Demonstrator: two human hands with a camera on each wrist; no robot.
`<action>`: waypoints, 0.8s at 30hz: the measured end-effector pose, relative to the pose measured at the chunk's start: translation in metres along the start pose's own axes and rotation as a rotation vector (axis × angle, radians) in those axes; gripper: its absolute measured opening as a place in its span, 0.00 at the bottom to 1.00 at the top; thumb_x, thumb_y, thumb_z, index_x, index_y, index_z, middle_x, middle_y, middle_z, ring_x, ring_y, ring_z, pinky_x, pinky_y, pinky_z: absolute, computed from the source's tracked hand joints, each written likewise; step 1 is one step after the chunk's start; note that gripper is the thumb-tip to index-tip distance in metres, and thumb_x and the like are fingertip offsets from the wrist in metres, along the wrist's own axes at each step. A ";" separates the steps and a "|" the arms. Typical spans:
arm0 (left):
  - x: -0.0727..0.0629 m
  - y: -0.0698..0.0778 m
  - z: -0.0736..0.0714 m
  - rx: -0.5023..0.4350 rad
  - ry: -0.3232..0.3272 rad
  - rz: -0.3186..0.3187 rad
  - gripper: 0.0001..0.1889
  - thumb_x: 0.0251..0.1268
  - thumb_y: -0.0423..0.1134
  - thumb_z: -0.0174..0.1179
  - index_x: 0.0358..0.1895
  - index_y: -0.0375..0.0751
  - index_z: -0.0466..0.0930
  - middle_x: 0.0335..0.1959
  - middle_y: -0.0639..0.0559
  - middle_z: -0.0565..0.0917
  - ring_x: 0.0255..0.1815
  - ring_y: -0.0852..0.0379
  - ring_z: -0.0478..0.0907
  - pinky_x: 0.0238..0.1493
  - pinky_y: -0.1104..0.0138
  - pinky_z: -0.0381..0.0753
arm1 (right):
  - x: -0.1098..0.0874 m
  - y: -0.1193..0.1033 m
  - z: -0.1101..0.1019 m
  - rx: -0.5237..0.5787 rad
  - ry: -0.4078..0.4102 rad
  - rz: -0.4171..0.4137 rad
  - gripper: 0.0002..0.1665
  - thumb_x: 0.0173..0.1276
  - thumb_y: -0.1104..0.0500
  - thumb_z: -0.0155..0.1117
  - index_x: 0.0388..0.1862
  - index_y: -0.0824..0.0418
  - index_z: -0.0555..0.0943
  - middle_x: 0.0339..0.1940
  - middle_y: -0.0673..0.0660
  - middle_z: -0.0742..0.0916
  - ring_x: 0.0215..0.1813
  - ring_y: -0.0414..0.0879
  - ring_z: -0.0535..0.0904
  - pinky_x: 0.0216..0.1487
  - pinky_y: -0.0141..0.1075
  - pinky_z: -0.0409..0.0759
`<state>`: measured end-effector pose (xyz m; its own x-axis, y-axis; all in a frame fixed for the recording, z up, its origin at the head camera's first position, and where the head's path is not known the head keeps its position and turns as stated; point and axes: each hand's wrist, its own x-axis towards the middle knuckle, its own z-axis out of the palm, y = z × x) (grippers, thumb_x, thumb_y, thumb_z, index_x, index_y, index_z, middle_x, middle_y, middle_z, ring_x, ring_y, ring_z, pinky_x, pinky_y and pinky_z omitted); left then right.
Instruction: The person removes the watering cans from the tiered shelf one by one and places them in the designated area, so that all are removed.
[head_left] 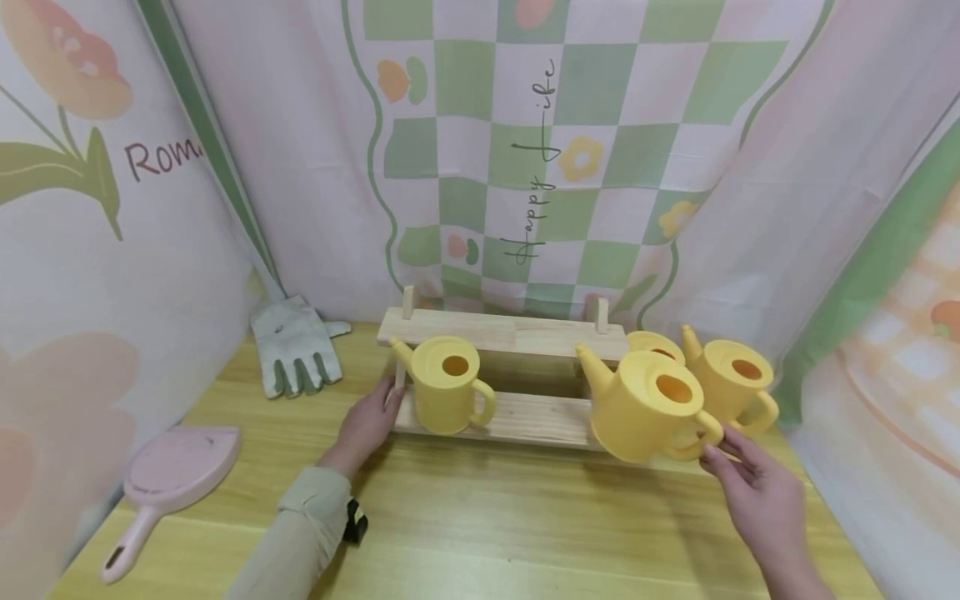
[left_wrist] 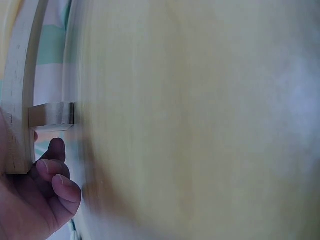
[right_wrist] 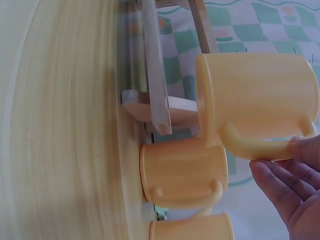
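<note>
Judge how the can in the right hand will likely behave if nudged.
The can may swing or twist: the right hand pinches only its handle, with the rest off to one side. It is probably light for its size, since that pinch alone seems to bear it. It looks stiff: smooth, with no dents showing.

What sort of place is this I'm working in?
Likely an indoor work booth: printed fabric hangings enclose the back and sides of a wooden tabletop, where a wooden rack stands.

Printed curtains [head_left: 465, 150] on three sides of a wood-grain table [head_left: 487, 525] suggest a small booth.
</note>
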<state>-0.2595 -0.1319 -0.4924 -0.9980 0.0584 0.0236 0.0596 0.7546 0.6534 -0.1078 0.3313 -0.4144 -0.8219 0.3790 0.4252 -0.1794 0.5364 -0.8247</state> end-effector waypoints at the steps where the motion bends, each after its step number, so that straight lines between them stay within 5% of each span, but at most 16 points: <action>1: 0.000 0.000 0.000 0.000 -0.001 -0.001 0.29 0.78 0.57 0.38 0.74 0.47 0.59 0.64 0.33 0.74 0.61 0.31 0.72 0.60 0.39 0.70 | 0.000 0.001 -0.002 -0.001 0.006 0.004 0.22 0.63 0.75 0.65 0.57 0.78 0.76 0.36 0.28 0.82 0.31 0.26 0.83 0.35 0.22 0.81; 9: 0.001 -0.001 0.001 0.000 -0.004 -0.003 0.29 0.78 0.58 0.37 0.74 0.48 0.59 0.64 0.34 0.73 0.61 0.31 0.71 0.60 0.39 0.69 | -0.005 0.010 -0.020 -0.027 0.042 0.042 0.22 0.63 0.74 0.66 0.57 0.72 0.78 0.35 0.28 0.84 0.30 0.27 0.83 0.35 0.20 0.79; 17: 0.001 -0.001 0.001 -0.003 -0.011 -0.009 0.29 0.78 0.58 0.37 0.74 0.48 0.59 0.65 0.34 0.73 0.62 0.31 0.71 0.60 0.40 0.69 | -0.008 0.022 -0.039 0.095 0.071 0.151 0.22 0.63 0.73 0.65 0.55 0.59 0.82 0.34 0.34 0.87 0.29 0.31 0.85 0.33 0.22 0.81; 24: 0.000 -0.001 0.000 -0.009 -0.011 -0.006 0.30 0.78 0.59 0.38 0.74 0.48 0.59 0.65 0.34 0.73 0.61 0.31 0.71 0.60 0.39 0.69 | -0.012 0.029 -0.052 -0.037 0.092 0.180 0.23 0.66 0.70 0.65 0.60 0.60 0.80 0.34 0.26 0.84 0.28 0.28 0.84 0.33 0.20 0.79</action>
<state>-0.2596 -0.1326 -0.4927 -0.9981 0.0608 0.0117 0.0534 0.7489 0.6605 -0.0753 0.3817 -0.4238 -0.7857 0.5378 0.3057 -0.0127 0.4800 -0.8772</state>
